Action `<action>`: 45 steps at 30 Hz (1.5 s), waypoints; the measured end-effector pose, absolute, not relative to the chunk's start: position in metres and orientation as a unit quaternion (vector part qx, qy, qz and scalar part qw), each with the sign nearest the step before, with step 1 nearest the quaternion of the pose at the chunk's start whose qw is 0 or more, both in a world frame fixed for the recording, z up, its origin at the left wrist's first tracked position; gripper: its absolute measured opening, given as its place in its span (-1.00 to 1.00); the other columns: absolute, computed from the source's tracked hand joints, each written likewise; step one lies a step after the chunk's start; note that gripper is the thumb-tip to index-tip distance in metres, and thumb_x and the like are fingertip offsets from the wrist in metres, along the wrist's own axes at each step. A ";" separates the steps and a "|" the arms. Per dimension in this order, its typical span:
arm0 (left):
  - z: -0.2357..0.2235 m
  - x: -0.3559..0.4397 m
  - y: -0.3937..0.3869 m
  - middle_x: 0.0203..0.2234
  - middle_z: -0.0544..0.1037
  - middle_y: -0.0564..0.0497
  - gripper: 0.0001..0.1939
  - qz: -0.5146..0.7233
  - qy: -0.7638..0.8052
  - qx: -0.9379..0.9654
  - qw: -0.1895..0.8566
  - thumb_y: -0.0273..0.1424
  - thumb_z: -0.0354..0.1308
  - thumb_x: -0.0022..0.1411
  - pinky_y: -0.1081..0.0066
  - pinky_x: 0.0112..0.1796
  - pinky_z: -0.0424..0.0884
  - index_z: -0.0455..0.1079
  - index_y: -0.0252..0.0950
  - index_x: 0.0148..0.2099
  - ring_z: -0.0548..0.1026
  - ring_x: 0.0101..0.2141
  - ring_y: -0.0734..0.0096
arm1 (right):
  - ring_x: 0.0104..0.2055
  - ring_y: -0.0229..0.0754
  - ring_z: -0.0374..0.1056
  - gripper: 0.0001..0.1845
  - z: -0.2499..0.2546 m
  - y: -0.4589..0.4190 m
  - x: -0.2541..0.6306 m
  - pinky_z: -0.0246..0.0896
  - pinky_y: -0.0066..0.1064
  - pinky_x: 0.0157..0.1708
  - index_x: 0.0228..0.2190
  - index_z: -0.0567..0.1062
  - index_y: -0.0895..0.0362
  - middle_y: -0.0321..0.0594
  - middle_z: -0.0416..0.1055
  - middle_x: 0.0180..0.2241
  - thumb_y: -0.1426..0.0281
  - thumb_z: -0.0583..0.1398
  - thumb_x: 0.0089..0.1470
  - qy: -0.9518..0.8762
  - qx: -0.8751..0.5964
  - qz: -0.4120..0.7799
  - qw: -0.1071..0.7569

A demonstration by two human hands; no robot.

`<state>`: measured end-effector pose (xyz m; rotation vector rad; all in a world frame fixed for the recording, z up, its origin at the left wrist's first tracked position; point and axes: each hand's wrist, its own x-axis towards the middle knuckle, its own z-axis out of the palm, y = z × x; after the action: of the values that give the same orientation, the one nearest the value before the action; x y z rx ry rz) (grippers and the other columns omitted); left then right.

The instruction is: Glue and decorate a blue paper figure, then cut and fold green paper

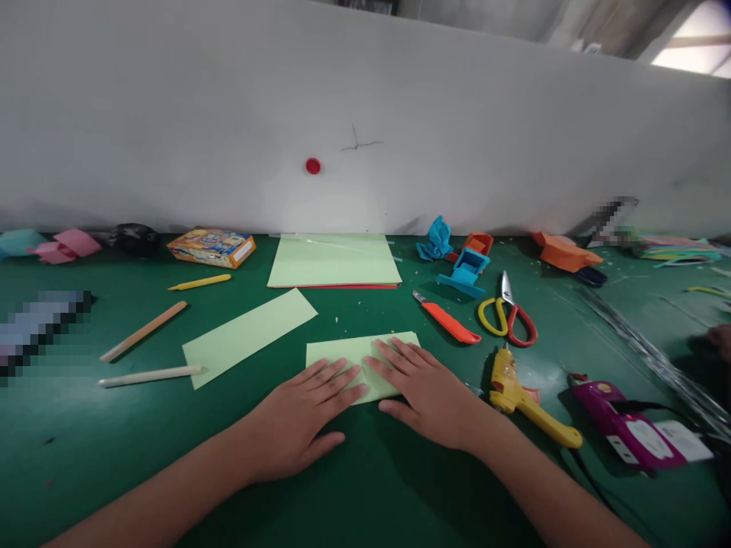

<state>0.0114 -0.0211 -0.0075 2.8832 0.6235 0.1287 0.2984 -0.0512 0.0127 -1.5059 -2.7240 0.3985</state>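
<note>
A pale green sheet of paper (331,348), which looks folded, lies flat on the green table in front of me. My left hand (302,418) rests on its left part with the fingers stretched out. On its right part lies my right hand (426,388), palm down and fingers spread. Both hands press on the paper and grip nothing. Left of it is a pale green paper strip (251,335), with the tip of a white stick (148,377) on its lower corner. Behind the hands is a stack of pale green paper (336,262) with a red sheet underneath.
Right of my hands lie an orange cutter (448,323), scissors (507,312), a yellow glue gun (528,403) and a purple device (628,426). Farther left are a yellow pen (199,282), a wooden stick (144,332) and a small box (212,246). Another person's hand (723,341) shows at the right edge.
</note>
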 end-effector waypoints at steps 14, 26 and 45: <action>-0.004 0.011 -0.020 0.46 0.07 -0.05 -0.36 0.037 0.216 0.972 0.089 -0.12 -0.01 0.51 0.02 0.39 0.00 -0.02 -0.10 0.52 0.06 0.42 0.05 | 0.53 0.08 -0.30 -0.26 0.010 -0.051 0.299 -0.19 0.09 0.44 0.45 0.02 -0.01 -0.17 -0.21 0.50 -0.01 0.00 0.40 -0.870 -0.474 0.138 0.006; -0.003 0.012 -0.020 0.47 0.02 -0.04 -0.37 0.024 0.211 0.975 0.070 -0.11 -0.02 0.52 -0.02 0.36 0.06 -0.05 -0.02 0.52 0.07 0.42 -0.01 | 0.53 0.07 -0.32 -0.25 0.010 -0.051 0.300 -0.24 0.07 0.45 0.45 0.00 -0.01 -0.16 -0.22 0.50 -0.01 0.01 0.40 -0.869 -0.474 0.141 0.010; -0.003 0.013 -0.022 0.47 0.03 0.01 -0.38 0.034 0.218 0.973 0.072 -0.15 -0.01 0.52 -0.05 0.36 0.04 -0.07 0.07 0.52 0.07 0.42 0.00 | 0.53 0.08 -0.29 -0.27 0.011 -0.050 0.299 -0.22 0.07 0.45 0.43 0.08 -0.01 -0.12 -0.15 0.49 -0.02 0.02 0.39 -0.869 -0.475 0.139 0.024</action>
<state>0.0131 -0.0220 -0.0027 2.9235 0.6554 0.1026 0.2990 -0.0504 0.0106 -1.4695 -2.6878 0.4288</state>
